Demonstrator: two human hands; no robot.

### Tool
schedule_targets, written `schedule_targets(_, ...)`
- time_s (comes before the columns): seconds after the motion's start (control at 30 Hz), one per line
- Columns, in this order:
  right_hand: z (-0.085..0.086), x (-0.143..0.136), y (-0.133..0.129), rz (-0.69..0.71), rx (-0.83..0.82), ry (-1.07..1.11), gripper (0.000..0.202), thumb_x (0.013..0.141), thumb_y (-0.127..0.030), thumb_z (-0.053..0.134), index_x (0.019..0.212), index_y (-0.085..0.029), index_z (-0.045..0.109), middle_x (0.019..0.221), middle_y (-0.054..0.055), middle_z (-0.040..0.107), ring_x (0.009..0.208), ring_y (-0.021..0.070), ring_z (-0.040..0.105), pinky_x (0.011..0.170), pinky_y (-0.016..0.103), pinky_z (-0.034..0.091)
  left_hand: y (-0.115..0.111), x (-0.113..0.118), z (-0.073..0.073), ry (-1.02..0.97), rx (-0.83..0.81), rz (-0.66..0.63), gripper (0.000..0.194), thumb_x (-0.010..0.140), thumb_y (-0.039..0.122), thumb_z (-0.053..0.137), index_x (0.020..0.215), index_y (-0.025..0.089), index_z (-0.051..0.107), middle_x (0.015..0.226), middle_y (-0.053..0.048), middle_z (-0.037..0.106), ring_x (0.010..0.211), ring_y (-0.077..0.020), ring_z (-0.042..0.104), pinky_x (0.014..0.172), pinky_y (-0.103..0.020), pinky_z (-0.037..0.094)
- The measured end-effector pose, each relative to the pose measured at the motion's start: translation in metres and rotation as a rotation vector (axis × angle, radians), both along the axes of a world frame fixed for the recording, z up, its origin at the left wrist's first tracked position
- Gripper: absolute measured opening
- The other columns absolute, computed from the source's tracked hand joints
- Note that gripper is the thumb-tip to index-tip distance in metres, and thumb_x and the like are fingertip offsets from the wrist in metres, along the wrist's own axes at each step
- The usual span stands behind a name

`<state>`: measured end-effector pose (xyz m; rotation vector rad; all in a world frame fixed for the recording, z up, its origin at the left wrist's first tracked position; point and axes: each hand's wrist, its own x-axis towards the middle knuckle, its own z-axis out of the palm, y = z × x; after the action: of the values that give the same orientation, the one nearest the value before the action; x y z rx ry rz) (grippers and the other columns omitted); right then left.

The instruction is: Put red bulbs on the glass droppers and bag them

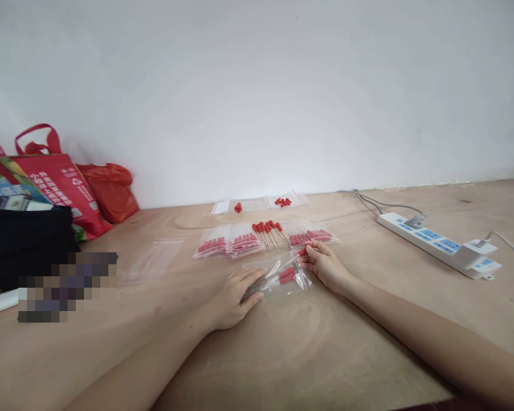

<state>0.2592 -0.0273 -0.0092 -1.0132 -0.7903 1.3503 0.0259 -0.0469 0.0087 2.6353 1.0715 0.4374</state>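
Observation:
A clear plastic bag (269, 283) lies flat in front of me, with red-bulbed droppers (288, 275) inside it. My left hand (239, 297) rests at the bag's left end, which is between its thumb and fingers. At the right end, my right hand (323, 264) pinches a red dropper (303, 251) by its bulb; how far its stem reaches into the bag is unclear. Just beyond the bag, several loose droppers (269, 227) lie side by side, bulbs pointing away. Filled zip bags (214, 244) are to their left, and another filled bag (310, 235) is to their right.
Further back lie bags with red bulbs (282, 202) near the wall. A flat plastic bag (156, 257) lies to the left. Shopping bags (64, 182) and a black bag (25, 245) stand at far left. On the right is a white power strip (437, 242) with cables.

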Motion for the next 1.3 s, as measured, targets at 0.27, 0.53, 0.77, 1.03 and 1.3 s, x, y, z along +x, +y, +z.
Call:
schedule_targets(0.27, -0.002, 0.0, -0.001, 0.143, 0.044, -0.229, 0.038, 0.051, -0.035, 0.071, 0.076, -0.016, 0.05, 0.059, -0.003, 0.058, 0.048, 0.0077, 0.05, 0.051, 0.021, 0.041, -0.001, 0.0, 0.0, -0.023, -0.012, -0.001, 0.044, 0.084, 0.03, 0.043, 0.126, 0.022, 0.036, 0.127, -0.006, 0.046, 0.116, -0.0218, 0.04, 0.097, -0.04, 0.032)
schedule_targets(0.53, -0.009, 0.001, 0.002, 0.328, 0.128, -0.465, 0.028, 0.059, -0.041, 0.063, 0.06, -0.015, 0.054, 0.048, -0.005, 0.05, 0.041, 0.0055, 0.04, 0.043, 0.019, 0.033, 0.0, 0.0, 0.001, -0.029, -0.008, -0.018, 0.043, 0.084, 0.027, 0.043, 0.126, 0.021, 0.036, 0.126, -0.007, 0.047, 0.115, -0.0208, 0.042, 0.096, -0.039, 0.034)
schedule_targets(0.77, 0.01, 0.013, 0.034, 0.021, 0.261, -0.952, 0.013, 0.071, -0.025, 0.05, 0.071, -0.015, 0.059, 0.065, 0.001, 0.061, 0.057, 0.0107, 0.052, 0.055, 0.022, 0.04, 0.0, 0.0, -0.001, 0.005, -0.024, -0.028, 0.037, 0.084, 0.026, 0.042, 0.121, 0.024, 0.045, 0.126, -0.005, 0.046, 0.117, -0.0212, 0.039, 0.098, -0.04, 0.032)
schedule_targets(1.03, 0.029, -0.045, 0.093, 0.047, 0.113, -1.417, 0.016, 0.063, -0.013, 0.056, 0.078, -0.013, 0.062, 0.085, 0.012, 0.065, 0.079, 0.0208, 0.06, 0.064, 0.025, 0.042, 0.001, -0.002, 0.0, 0.027, -0.015, -0.077, 0.033, 0.085, 0.024, 0.041, 0.115, 0.029, 0.052, 0.126, -0.005, 0.045, 0.116, -0.0211, 0.04, 0.096, -0.04, 0.033)
schedule_targets(1.3, 0.032, -0.063, 0.11, 0.09, 0.067, -1.401, 0.019, 0.055, -0.011, 0.063, 0.074, -0.016, 0.062, 0.069, 0.009, 0.065, 0.073, 0.02, 0.061, 0.059, 0.022, 0.042, 0.002, -0.004, -0.004, -0.039, -0.03, -0.081, 0.03, 0.084, 0.025, 0.043, 0.111, 0.028, 0.055, 0.125, -0.004, 0.047, 0.115, -0.0221, 0.041, 0.097, -0.041, 0.033)
